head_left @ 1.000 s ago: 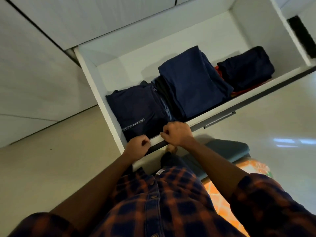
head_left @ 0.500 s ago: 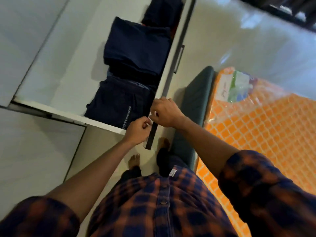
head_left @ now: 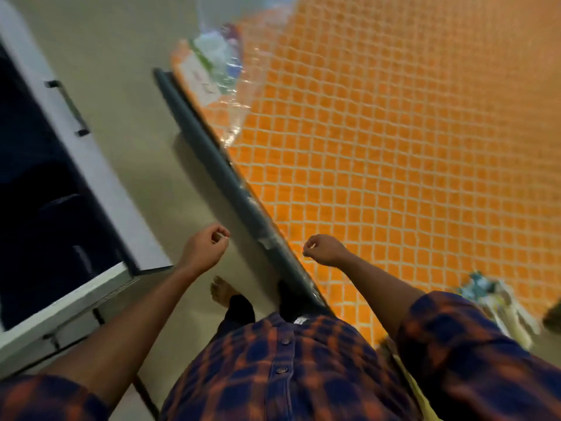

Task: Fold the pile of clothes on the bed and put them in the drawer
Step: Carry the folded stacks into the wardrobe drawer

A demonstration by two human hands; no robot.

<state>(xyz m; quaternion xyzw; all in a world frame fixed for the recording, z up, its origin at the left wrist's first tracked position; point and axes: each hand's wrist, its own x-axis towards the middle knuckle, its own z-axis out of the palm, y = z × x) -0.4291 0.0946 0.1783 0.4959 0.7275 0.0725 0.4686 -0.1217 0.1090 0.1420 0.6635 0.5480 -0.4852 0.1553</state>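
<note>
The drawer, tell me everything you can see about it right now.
The drawer is white, looks like laminated board, and stands pulled open at the left of the view. Its front panel carries a slim dark bar handle. Dark navy folded clothes lie inside. The left hand and right hand are clear of it.

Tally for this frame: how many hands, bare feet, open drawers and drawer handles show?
Hands: 2, left hand and right hand
Bare foot: 1
Open drawer: 1
Drawer handle: 1
Total: 5
</note>
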